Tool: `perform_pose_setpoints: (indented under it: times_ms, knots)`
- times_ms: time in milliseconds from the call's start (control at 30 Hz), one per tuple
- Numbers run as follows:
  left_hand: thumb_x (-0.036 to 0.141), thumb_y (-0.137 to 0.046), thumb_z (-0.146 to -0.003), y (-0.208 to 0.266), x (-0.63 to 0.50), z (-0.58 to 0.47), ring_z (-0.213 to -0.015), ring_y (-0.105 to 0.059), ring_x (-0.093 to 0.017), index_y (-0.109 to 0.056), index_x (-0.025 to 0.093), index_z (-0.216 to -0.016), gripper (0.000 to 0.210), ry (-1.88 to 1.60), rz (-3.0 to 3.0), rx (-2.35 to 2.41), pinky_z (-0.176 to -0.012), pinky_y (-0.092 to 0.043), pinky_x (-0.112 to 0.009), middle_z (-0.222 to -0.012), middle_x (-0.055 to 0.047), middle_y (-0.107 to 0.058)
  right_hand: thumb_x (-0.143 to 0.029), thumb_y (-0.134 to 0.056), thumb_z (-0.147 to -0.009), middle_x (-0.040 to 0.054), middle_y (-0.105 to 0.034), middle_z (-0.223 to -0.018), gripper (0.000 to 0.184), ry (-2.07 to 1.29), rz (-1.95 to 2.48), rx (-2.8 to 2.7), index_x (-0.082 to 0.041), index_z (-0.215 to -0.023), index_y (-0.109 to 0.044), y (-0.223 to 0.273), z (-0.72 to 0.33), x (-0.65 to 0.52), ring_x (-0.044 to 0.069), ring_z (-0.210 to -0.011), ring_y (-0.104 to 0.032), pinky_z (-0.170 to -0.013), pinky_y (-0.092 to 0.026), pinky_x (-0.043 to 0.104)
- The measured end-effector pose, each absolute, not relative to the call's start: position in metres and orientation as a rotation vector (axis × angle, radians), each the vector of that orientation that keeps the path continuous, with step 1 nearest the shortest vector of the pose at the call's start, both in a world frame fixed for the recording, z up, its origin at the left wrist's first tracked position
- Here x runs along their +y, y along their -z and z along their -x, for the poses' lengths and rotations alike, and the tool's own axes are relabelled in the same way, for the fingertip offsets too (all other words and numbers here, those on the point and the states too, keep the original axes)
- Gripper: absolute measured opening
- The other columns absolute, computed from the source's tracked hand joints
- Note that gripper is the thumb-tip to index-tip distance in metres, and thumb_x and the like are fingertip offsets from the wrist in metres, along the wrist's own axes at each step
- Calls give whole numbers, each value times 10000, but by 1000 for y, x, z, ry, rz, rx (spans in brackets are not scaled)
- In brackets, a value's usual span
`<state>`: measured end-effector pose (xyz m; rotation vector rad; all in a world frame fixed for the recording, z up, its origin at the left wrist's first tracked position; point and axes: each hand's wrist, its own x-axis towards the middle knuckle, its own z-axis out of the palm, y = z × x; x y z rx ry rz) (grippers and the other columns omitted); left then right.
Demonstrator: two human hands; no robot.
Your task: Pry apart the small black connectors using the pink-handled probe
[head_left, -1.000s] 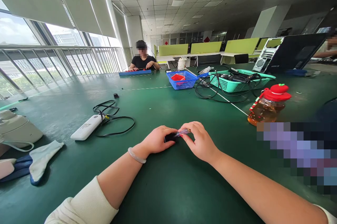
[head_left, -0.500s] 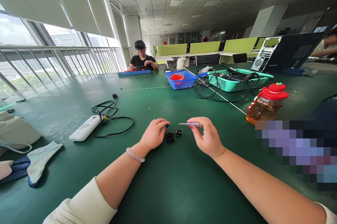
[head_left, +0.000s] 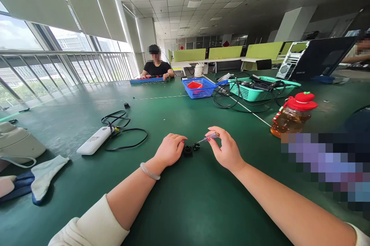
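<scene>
My right hand (head_left: 228,149) pinches a small screwdriver (head_left: 212,136) with a clear purplish handle, its shaft slanting down to the left. The tip meets a small round black part (head_left: 196,146) on the table; whether it presses on it I cannot tell. Just left of that part lies a squarish black piece (head_left: 187,151) with a round recess. My left hand (head_left: 171,149), a pale bangle on its wrist, rests beside this piece with thumb and fingers drawn together. Whatever lies between those fingers is hidden.
On the green table (head_left: 173,199), a white power bank (head_left: 95,141) with a black cable lies left. A red-lidded jar (head_left: 293,115) stands right. Farther back are a blue basket (head_left: 199,91), a teal basket (head_left: 251,94) with cables, and a seated person (head_left: 157,68).
The screwdriver has tilted, its tip coming down to the round black part. The small black piece at my left fingertips is out of sight; that hand has lowered slightly.
</scene>
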<state>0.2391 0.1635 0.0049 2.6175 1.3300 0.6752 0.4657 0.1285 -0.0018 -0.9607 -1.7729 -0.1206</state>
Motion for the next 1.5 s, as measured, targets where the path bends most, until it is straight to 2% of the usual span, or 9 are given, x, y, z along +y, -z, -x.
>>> perform_pose_setpoints:
  times_ms: [133, 300, 633, 967, 1267, 1500]
  knots:
    - [436, -418, -957, -5, 156, -242, -1182, -537, -239, -512, 231, -1337, 442, -617, -2673, 1084, -1054, -414, -431, -1269, -69, -633, -169, -498, -926, 41, -692, -945, 285, 124, 964, -1795, -253, -1198, -481, 1, -464, 126, 220, -859, -666, -836, -543, 417]
    - [538, -495, -904, -3, 147, -248, -1245, -496, -267, -481, 258, -1361, 536, -541, -2698, 1015, -1084, -375, -478, -1342, -84, -575, -174, -517, -919, 35, -689, -929, 294, 90, 903, -1807, -248, -1201, -482, -2, -462, 121, 208, -843, -666, -821, -553, 397]
    - [417, -562, -893, 1, 144, -254, -1183, -526, -254, -610, 271, -1133, 284, -509, -2680, 1036, -1062, -375, -476, -1205, -51, -641, -202, -521, -935, 55, -667, -884, 326, 55, 849, -1601, -210, -1252, -445, -4, -465, 121, 200, -807, -664, -791, -563, 390]
    - [390, -475, -940, -7, 125, -247, -1100, -514, -256, -577, 253, -1135, 259, -391, -2690, 1159, -1004, -413, -486, -1151, -70, -592, -210, -507, -941, 56, -671, -899, 323, 70, 890, -1641, -211, -1257, -442, 1, -466, 125, 210, -834, -671, -812, -558, 409]
    - [375, -442, -943, -12, 70, -148, -1093, -537, -226, -589, 291, -1112, 240, -364, -2565, 1451, -996, -449, -424, -1153, -44, -601, -209, -496, -941, 54, -684, -893, 317, 80, 899, -1671, -219, -1253, -439, 1, -464, 125, 211, -813, -673, -816, -554, 424]
    - [492, -441, -900, -7, 68, -41, -1115, -583, -265, -650, 293, -1106, 355, -383, -2471, 1886, -970, -474, -428, -1189, -54, -647, -200, -495, -933, 48, -692, -876, 322, 78, 912, -1694, -219, -1251, -444, 1, -461, 124, 209, -794, -670, -807, -553, 412]
